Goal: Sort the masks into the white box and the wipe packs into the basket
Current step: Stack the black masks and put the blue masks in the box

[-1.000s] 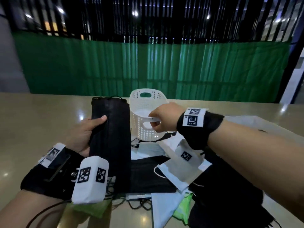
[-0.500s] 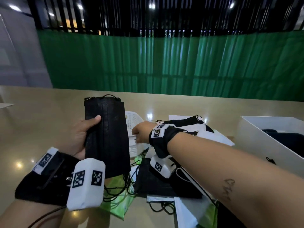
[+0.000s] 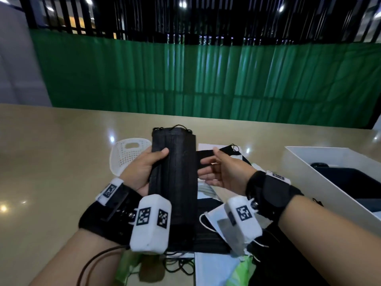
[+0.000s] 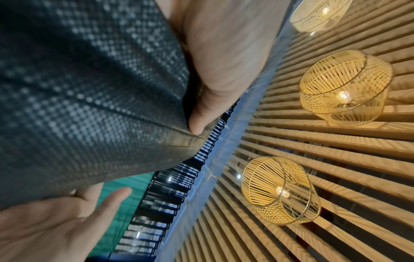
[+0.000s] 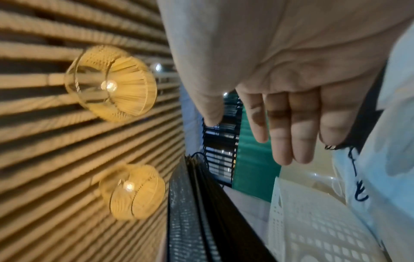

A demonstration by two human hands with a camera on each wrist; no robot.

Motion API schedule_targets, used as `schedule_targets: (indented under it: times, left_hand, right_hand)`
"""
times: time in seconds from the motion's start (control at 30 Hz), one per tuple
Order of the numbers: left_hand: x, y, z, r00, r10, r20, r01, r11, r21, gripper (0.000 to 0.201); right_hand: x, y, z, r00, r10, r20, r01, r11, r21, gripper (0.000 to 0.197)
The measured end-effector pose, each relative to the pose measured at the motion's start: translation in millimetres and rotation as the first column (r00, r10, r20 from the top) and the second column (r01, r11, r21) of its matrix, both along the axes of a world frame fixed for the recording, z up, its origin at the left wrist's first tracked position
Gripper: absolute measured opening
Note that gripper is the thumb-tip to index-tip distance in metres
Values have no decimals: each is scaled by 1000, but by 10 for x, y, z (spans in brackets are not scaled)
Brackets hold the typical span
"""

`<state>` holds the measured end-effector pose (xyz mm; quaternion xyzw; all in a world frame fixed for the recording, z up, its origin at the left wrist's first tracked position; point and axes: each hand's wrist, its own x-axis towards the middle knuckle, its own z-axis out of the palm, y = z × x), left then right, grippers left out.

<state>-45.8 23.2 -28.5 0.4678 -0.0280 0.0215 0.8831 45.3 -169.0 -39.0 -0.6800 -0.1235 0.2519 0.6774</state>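
My left hand (image 3: 152,162) grips a thick stack of black masks (image 3: 173,182) and holds it upright over the table, thumb on its front. In the left wrist view the stack (image 4: 89,88) fills the left side. My right hand (image 3: 208,162) is open, palm turned toward the stack's right edge; I cannot tell whether it touches. Its straight fingers (image 5: 291,124) hold nothing. The white basket (image 3: 127,153) stands behind my left hand. At the right is the white box (image 3: 299,162) with black masks (image 3: 350,182) inside.
Under my wrists lies a mixed pile: black masks (image 3: 206,240), white masks (image 3: 216,219) and green wipe packs (image 3: 239,273) near the front edge. Loose ear loops (image 3: 181,267) trail from it. The beige table (image 3: 51,162) runs far to the left.
My right hand has let go of the basket, which now stands further left, and has come back open beside the mask stack. The left hand still holds the stack.
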Motion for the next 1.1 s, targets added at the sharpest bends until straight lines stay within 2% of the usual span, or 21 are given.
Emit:
schedule_targets:
  times: [0.07,0.13,0.23,0.33,0.4,0.47,0.53,0.6,0.67,0.8,0.97,1.1]
  left_hand:
    - [118,-252,10,996,-79,-43,79,997,4,32]
    - [230,-487,-22,980,-164,-112,163,986,-20,38]
    - [416,-782,-206,979,-142,-143,139,990,-29,44]
    - [591,-977,-548,975,16,-220,-19,1000,-11,41]
    - [636,-1050,-745,949,63,-308,-62,998,15,34]
    - [614,-1060,-825,926,42,-374,-36,999,24,30]
    - [599,-1053,-836,894,-35,-448,49,999,21,42]
    - [595,-1036,-843,867,-67,-494,93,995,29,54]
    - [599,-1025,-863,876,-52,-480,75,997,27,56]
    - [611,-993,-918,902,-64,-426,85,996,30,47]
    - [610,-1004,-982,901,-40,-431,67,997,48,31]
    - [553,-1013,-988,899,-65,-433,124,986,109,25]
  right_hand:
    - [-12,-242,-23,997,-9,-79,15,996,83,65]
    - [-19,-470,-75,989,-8,-150,39,979,202,75]
    - [-52,-734,-196,976,6,-218,62,951,303,82]
    - [-47,-850,-440,950,1,-314,98,949,299,66]
    - [-50,-854,-611,934,3,-357,113,946,305,55]
    - [-47,-827,-702,937,-10,-349,121,947,298,46]
    - [-46,-819,-730,938,-10,-346,126,941,315,30]
    - [-56,-826,-724,938,18,-346,114,928,356,27]
    - [-70,-840,-730,941,29,-337,99,929,357,25]
    - [-59,-843,-791,959,-34,-282,120,949,293,16]
    - [-27,-881,-802,936,-152,-316,287,851,440,15]
    - [44,-919,-807,894,-300,-333,428,794,432,20]
